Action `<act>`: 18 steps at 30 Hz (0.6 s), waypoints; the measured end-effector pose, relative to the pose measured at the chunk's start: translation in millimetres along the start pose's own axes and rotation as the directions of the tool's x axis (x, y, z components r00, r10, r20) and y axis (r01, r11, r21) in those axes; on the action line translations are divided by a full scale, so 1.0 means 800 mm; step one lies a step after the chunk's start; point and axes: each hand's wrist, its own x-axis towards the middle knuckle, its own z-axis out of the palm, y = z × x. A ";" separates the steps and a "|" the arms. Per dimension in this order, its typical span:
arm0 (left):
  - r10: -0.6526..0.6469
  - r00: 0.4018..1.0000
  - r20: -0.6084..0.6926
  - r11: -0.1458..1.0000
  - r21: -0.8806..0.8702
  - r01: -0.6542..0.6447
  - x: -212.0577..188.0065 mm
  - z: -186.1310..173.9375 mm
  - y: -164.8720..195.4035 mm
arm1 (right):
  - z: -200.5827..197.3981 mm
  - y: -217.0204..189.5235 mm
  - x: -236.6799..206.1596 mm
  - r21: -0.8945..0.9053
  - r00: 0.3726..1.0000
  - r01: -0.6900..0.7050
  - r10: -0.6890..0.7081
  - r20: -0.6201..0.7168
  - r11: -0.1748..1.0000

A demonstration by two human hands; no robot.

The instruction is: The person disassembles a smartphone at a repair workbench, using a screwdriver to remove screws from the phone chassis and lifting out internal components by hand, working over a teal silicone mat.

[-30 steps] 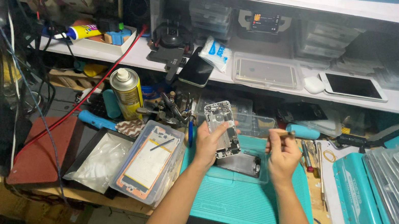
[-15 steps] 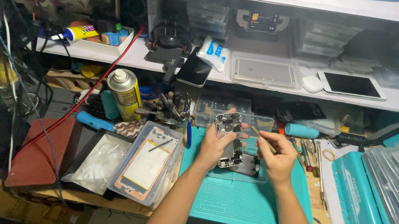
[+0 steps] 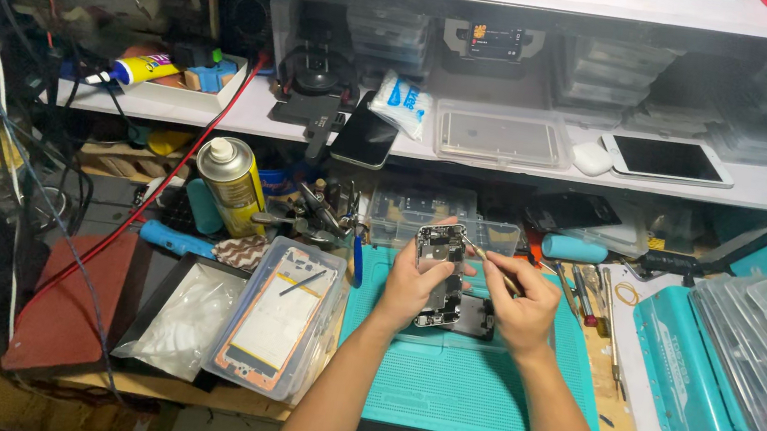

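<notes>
We hold an opened phone chassis [image 3: 438, 270] upright in our left hand [image 3: 408, 288], fingers wrapped round its lower half and pressed against its edges, so that the bared inside faces us above the teal work mat [image 3: 459, 393]. Our right hand [image 3: 519, 308] pinches a thin pair of tweezers [image 3: 488, 262] between thumb and fingers, the tip touching the chassis near its upper right edge. We judge that the step in hand is picking at a small part or connector inside the frame. Whether the tip already grips something is too small to tell. The next move, as we read it, calls for a steady left hand and a fine, shallow motion of the tip, lest it slip across the board. Another dark phone part [image 3: 474, 318] lies on the mat just below the hands. To the left sit a clear tray with a phone screen [image 3: 275, 325] and a yellow spray can [image 3: 232, 184].
</notes>
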 end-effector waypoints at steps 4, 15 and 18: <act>-0.019 1.000 -0.003 1.000 -0.018 0.019 0.000 0.001 0.002 | -0.003 -0.001 0.001 -0.023 0.999 0.030 -0.030 -0.013 0.999; -0.020 1.000 0.018 1.000 -0.012 0.020 -0.001 0.002 0.001 | -0.003 -0.006 0.002 -0.012 0.999 0.041 -0.041 -0.012 0.999; -0.028 1.000 0.008 1.000 0.012 0.028 -0.001 0.003 0.001 | -0.003 -0.005 0.002 -0.039 0.999 0.024 -0.025 -0.039 0.999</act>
